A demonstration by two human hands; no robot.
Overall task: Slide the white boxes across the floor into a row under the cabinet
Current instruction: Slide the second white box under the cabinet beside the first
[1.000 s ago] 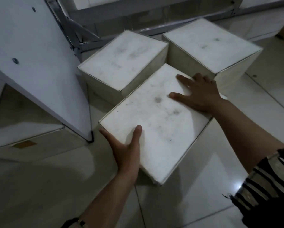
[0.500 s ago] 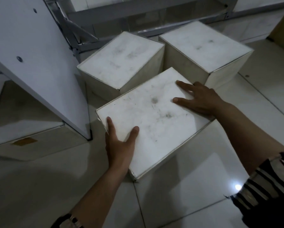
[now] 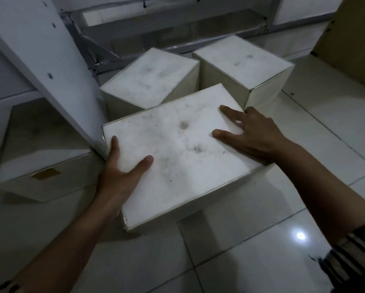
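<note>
Three dusty white boxes sit on the tiled floor. The nearest box (image 3: 177,153) lies in the middle, and both my hands are on it. My left hand (image 3: 122,172) grips its near left corner, thumb on the lid and fingers down the side. My right hand (image 3: 251,136) presses flat on its right top edge, fingers spread. Behind it stand a second box (image 3: 150,79) at centre and a third box (image 3: 243,62) to the right, close together. The nearest box's far left corner touches the white cabinet panel (image 3: 50,66).
The slanted white cabinet panel stands at left, with another white box (image 3: 44,163) bearing a yellow tape patch under it. A grey metal frame (image 3: 105,53) runs behind the boxes. A brown cardboard box (image 3: 355,43) is at the far right. Glossy floor tiles (image 3: 262,240) spread in front.
The nearest box has slid and turned to the left, up to the cabinet panel's foot. My left hand shifted from its near edge to its left corner; my right hand stayed on top.
</note>
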